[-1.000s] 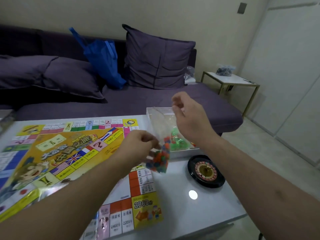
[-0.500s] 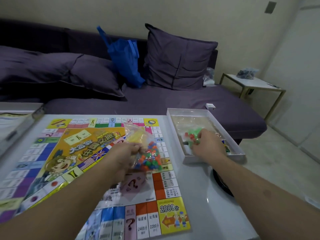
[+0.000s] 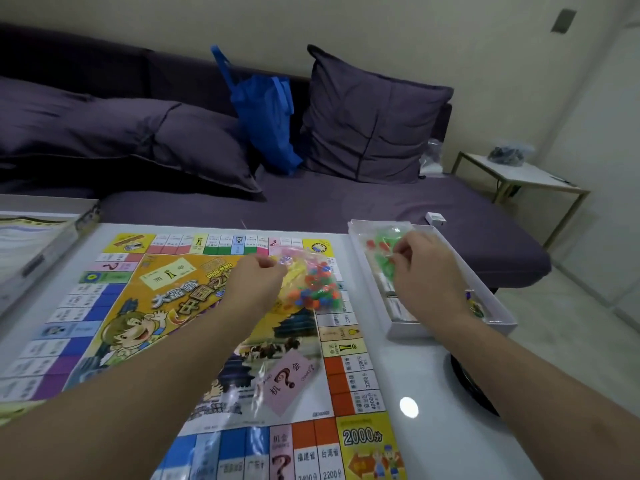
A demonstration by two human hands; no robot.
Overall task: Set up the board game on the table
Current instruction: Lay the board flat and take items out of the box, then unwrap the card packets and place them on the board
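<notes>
Two hands: both reached over the white table (image 3: 433,393), each with a plastic bag of game pieces.
Left hand (image 3: 258,282): grip clenched on the top of a clear bag of multicoloured pieces (image 3: 317,287); fingers curled round the gathered plastic.
Bag of multicoloured pieces: rested on the game board (image 3: 145,306) near its far right corner, just right of the left hand.
Right hand (image 3: 420,268): grip pinched on a clear bag of green and red pieces (image 3: 382,245); thumb and fingers closed on the plastic.
Bag of green and red pieces: sat inside the white box (image 3: 498,318), at its far end.
White box: open and shallow, stood on the table just right of the game board, apart from it.
Game board: lay flat and unfolded on the table, yellow centre with a cartoon figure, coloured squares round the edge.
Pink card (image 3: 289,382): lay on the board's near part, printed with a question mark, under clear wrapping.
Black round object (image 3: 474,386): lay on the table near the box, mostly hidden by the right forearm; type could not be told.
Box lid (image 3: 38,244): sat at the table's far left edge.
Sofa (image 3: 381,209): dark purple, behind the table, with cushions and a blue bag (image 3: 263,112).
Side table (image 3: 519,174): stood right of the sofa.
</notes>
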